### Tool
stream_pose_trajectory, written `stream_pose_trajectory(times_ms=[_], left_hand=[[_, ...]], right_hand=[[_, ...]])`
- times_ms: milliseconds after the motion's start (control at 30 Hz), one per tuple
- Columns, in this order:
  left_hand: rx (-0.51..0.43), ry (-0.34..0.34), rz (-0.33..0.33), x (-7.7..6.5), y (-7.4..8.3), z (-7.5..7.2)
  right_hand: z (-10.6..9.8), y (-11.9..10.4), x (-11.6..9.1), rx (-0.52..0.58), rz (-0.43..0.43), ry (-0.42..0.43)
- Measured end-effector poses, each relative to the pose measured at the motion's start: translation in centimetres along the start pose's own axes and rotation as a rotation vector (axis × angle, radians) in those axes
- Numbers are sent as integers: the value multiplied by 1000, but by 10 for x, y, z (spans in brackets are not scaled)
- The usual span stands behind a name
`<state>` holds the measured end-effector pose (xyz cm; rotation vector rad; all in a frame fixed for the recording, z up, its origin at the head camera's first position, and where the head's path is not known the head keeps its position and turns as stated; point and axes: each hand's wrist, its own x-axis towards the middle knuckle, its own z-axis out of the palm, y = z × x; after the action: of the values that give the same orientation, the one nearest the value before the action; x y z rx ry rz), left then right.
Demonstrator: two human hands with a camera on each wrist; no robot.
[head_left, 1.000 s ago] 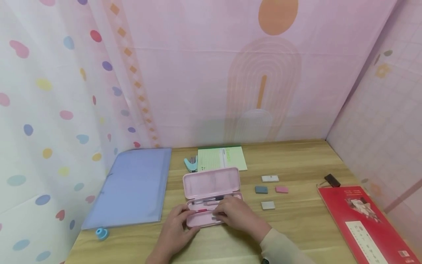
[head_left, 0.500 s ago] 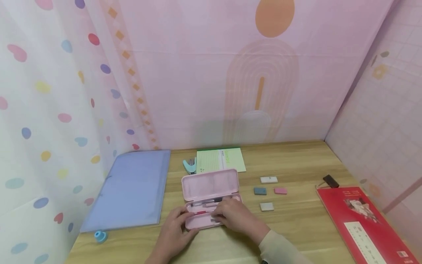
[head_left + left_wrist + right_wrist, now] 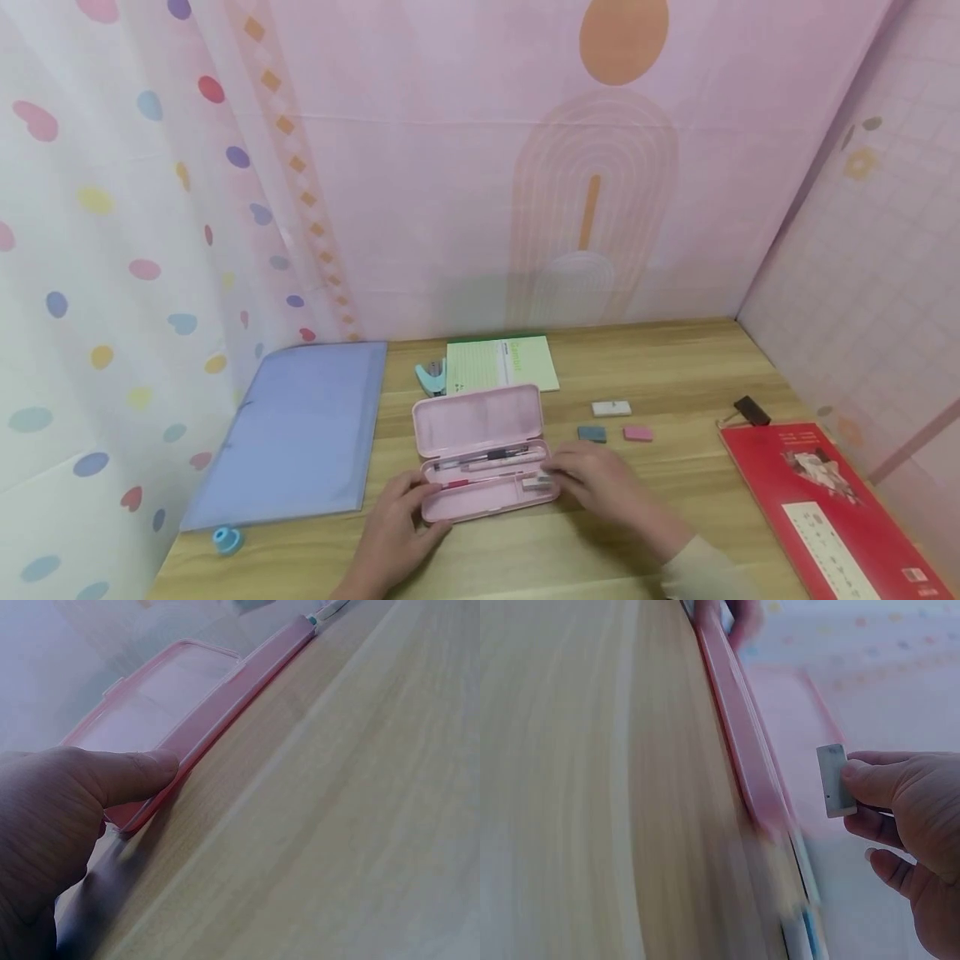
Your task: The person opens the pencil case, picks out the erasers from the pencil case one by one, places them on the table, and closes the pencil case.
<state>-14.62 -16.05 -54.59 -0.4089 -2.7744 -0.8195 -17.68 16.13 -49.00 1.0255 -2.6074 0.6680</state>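
An open pink pencil case (image 3: 477,408) stands on the table, lid raised, with several pens (image 3: 487,456) inside. My left hand (image 3: 393,525) holds its left end, the thumb (image 3: 139,774) against the front wall. At the case's right end, my right hand (image 3: 607,487) pinches a small grey-white eraser (image 3: 835,780) between thumb and fingers. In the head view a pale grey block (image 3: 535,482) shows in the right front compartment by the fingertips; whether it is the pinched eraser I cannot tell.
White (image 3: 611,408), blue (image 3: 591,434) and pink (image 3: 638,433) erasers lie right of the case. Behind it are a notepad (image 3: 502,362) and a turquoise stapler (image 3: 431,379). A blue folder (image 3: 300,433) and small blue object (image 3: 227,540) lie left; a red book (image 3: 817,492) with black clip (image 3: 752,410) lies right.
My right hand has moved right, from over the case's middle to its right end, uncovering the pens. The grey-white eraser seen on the table is no longer visible there. My left hand stays put.
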Motion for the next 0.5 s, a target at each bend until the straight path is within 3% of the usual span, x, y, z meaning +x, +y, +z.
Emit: stream_pose_trajectory(times_ms=[267, 400, 500], left_hand=[[-2, 3, 1, 1, 2, 0], [-3, 10, 6, 1, 2, -1], [0, 13, 5, 0, 1, 0]], right_hand=[[-39, 58, -50, -57, 221, 20], [-48, 73, -64, -46, 364, -4], [-52, 76, -67, -33, 426, -37]])
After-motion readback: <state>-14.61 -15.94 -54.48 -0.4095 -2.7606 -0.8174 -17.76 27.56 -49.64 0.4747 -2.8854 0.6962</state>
